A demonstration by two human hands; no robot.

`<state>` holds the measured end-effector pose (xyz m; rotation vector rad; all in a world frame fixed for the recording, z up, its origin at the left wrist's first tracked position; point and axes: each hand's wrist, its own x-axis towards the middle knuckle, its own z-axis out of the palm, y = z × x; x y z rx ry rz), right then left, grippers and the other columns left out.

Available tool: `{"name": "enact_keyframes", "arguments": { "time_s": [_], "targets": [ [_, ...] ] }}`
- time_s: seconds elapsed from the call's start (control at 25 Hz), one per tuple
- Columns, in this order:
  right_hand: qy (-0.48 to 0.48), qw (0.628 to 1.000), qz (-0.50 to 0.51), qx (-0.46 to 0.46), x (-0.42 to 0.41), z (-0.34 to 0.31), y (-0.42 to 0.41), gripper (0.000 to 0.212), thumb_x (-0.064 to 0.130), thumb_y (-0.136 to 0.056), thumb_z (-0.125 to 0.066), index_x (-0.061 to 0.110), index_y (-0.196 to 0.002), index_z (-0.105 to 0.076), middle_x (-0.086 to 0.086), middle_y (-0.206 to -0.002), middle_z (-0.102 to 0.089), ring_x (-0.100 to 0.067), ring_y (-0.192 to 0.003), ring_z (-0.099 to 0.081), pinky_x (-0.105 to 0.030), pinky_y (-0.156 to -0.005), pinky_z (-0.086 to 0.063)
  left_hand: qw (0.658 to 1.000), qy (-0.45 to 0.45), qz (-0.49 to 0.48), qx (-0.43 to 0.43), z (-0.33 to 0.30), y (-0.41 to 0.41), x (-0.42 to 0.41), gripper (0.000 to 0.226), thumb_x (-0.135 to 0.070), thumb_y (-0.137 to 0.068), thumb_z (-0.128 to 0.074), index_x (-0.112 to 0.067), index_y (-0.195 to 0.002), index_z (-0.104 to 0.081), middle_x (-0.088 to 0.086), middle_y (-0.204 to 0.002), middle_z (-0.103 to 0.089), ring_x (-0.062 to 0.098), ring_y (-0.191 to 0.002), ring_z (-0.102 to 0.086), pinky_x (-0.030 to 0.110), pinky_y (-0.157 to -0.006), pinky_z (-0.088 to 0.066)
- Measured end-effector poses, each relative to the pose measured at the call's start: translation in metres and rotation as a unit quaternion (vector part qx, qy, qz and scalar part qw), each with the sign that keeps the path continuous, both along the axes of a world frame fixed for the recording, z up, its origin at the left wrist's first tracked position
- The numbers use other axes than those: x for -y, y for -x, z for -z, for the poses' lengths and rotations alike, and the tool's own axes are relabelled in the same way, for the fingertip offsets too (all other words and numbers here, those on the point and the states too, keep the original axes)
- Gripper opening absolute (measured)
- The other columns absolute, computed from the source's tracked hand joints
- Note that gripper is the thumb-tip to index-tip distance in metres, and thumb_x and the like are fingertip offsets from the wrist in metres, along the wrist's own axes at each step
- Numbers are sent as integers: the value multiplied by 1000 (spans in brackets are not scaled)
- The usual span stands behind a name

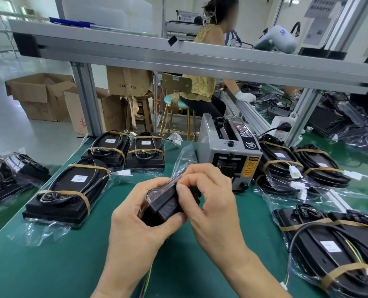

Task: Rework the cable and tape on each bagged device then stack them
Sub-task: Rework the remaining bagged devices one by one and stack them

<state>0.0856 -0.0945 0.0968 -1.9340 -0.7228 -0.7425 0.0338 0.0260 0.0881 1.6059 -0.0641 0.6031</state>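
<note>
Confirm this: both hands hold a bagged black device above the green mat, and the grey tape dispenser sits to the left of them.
Wrong on the side. In the head view the tape dispenser sits behind and to the right of the left hand and right hand, which do hold the bagged device above the green mat.

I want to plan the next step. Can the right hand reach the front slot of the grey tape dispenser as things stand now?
Probably yes, once it lets go. The tape dispenser stands just beyond the right hand, with nothing between them. For now that hand and the left hand both grip the bagged device.
</note>
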Motion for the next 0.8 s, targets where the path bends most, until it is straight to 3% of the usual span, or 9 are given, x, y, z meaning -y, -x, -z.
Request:
{"name": "enact_keyframes", "arguments": {
  "time_s": [0.12, 0.24, 0.48, 0.8],
  "targets": [
    [-55, 998, -28, -27, 1, 2, -1, 14, 21, -89, -56, 14, -79, -62, 10, -94, -57, -11, -94, -57, -31, -85, -43, 1000, -6, 0, 2, 1, 1, -1, 51, -31, -50, -80, -38, -99, -67, -6, -96, -72, 10, -86, -68, 16, -76, -52],
    [-95, 995, -12, -26, 5, 0, -3, 13, 21, -89, -55, 13, -81, -62, 11, -95, -57, -11, -94, -57, -26, -84, -42, 1000, -5, -1, -3, 4, 0, -3, 53, -21, -51, -83, -35, -100, -67, -5, -96, -72, 13, -88, -68, 21, -79, -53],
    [54, 987, 56, 143, 3, 0, -4, 14, 15, -90, -58, 8, -80, -65, 0, -93, -62, -17, -93, -56, -32, -88, -36, 1000, -7, 2, 4, 0, 0, 1, 50, -33, -50, -77, -39, -99, -67, -8, -96, -71, 8, -87, -67, 13, -76, -49],
    [69, 980, 92, 165, 7, 2, -4, 16, 14, -91, -56, 8, -80, -66, -1, -95, -63, -17, -97, -56, -32, -90, -32, 1000, -25, -6, 2, 3, 0, 0, 54, -16, -53, -82, -35, -100, -67, -6, -98, -71, 10, -90, -67, 18, -81, -50]
  ]
}}
